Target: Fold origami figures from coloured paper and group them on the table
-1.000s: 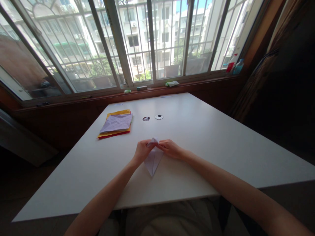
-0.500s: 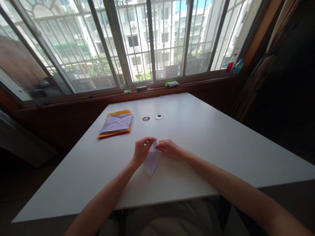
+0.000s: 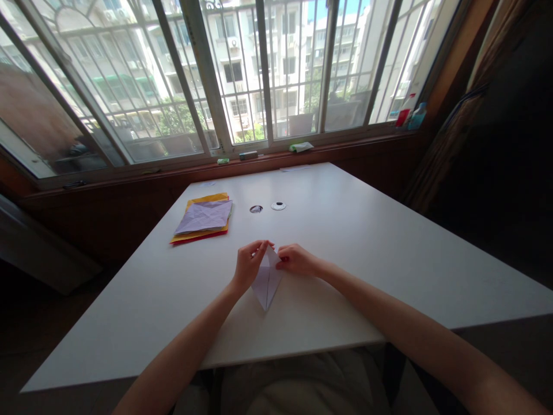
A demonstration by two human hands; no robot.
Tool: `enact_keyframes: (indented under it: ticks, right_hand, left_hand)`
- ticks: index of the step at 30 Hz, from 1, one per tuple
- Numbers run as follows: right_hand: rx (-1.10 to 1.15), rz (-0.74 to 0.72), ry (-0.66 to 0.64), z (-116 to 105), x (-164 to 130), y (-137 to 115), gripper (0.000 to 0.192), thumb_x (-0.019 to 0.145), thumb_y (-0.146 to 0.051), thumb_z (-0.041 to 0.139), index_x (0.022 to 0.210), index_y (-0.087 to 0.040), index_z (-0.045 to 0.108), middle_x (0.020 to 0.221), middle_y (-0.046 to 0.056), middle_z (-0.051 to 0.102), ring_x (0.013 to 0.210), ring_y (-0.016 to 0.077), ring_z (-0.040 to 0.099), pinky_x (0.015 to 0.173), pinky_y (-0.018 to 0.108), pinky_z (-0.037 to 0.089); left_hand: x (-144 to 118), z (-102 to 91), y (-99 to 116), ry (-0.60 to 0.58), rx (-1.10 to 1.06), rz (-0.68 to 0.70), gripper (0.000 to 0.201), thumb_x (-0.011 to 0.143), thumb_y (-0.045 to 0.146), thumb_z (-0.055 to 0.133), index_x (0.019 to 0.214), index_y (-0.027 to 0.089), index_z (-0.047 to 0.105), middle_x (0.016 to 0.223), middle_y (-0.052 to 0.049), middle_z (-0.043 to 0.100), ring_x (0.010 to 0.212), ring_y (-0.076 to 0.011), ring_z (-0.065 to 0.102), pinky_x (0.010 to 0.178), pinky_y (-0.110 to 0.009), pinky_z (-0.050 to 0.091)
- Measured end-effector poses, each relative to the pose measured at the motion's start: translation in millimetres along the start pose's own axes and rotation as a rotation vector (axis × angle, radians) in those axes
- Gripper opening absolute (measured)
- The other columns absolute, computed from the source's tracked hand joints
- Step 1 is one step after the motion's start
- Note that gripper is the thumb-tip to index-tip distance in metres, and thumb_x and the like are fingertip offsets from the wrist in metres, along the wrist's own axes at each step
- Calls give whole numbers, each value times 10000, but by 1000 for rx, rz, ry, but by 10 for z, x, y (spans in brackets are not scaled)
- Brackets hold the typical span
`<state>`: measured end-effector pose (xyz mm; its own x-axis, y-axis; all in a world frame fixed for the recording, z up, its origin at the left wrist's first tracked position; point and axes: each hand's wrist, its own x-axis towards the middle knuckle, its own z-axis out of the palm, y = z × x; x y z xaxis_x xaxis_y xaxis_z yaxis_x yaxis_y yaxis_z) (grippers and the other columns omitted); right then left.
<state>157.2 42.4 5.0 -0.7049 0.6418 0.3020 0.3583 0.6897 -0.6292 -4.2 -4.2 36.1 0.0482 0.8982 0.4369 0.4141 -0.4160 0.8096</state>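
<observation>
A pale lilac sheet of folded paper, kite-shaped with a crease down its middle, lies near the front of the white table, its sharp tip pointing toward me. My left hand grips its upper left side, fingers closed near the top corner. At the upper right edge, my right hand pinches the paper between thumb and curled fingers. Parts of the paper's upper edges are hidden behind the fingers.
On the left of the white table lies a stack of coloured paper, lilac on top, yellow and red beneath. Behind the hands are a round hole and a white disc. Bottles stand on the windowsill.
My right fingers have shifted slightly at the paper's right edge, and more of its top flap shows between the hands. The left hand stays almost in place.
</observation>
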Motion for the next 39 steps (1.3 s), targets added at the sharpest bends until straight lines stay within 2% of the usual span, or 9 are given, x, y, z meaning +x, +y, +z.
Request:
enact_keyframes:
  ticks: [7,19,24,27,30,33,39]
  right_hand:
    - [4,6,13,-9,-12,-20,126,665,-125,578,544,-129,545,586,-30,475,538,65,419,520,174,318]
    - [-27,11,21,-12,-14,-64,94,658,-129,547,565,-133,559,596,-22,501,532,68,423,513,175,320]
    - [-151,117,67,-61,-29,-56,107,632,-109,465,571,-133,548,570,-18,517,522,72,416,497,183,286]
    - [-202,223,83,-105,-37,-11,97,628,-137,460,595,-143,551,553,-21,515,515,78,421,478,184,265]
    - [-240,282,84,-130,-39,15,104,642,-166,462,607,-151,559,562,-15,533,515,83,424,475,187,257]
    - [-271,308,92,-135,-36,-2,123,666,-187,464,628,-155,577,598,1,570,531,94,442,486,193,263]
    - [-330,414,135,-161,-33,-47,147,704,-195,455,715,-173,600,713,31,629,601,123,508,489,197,266]
  left_hand:
    - [31,-2,-51,84,9,-6,243,728,385,557,772,162,645,775,-34,669,722,-139,594,661,-237,447]
    - [21,-20,-8,42,-8,-22,290,780,399,474,781,163,643,785,-45,665,740,-152,591,664,-251,449]
    - [73,-25,-162,7,57,-66,284,718,311,570,974,187,579,919,-52,644,846,-173,586,697,-276,455]
    - [89,-32,-283,-58,114,-162,297,670,259,610,955,178,577,931,-67,638,845,-187,583,677,-280,458]
    - [98,-45,-347,-89,143,-224,258,662,229,606,914,183,583,902,-56,640,768,-169,590,648,-268,457]
    - [104,-55,-351,-53,211,-256,249,640,232,622,879,179,575,830,-39,633,683,-144,578,608,-245,443]
    - [77,-38,-378,-102,233,-291,449,606,356,656,983,168,500,738,-17,594,612,-132,554,534,-226,405]
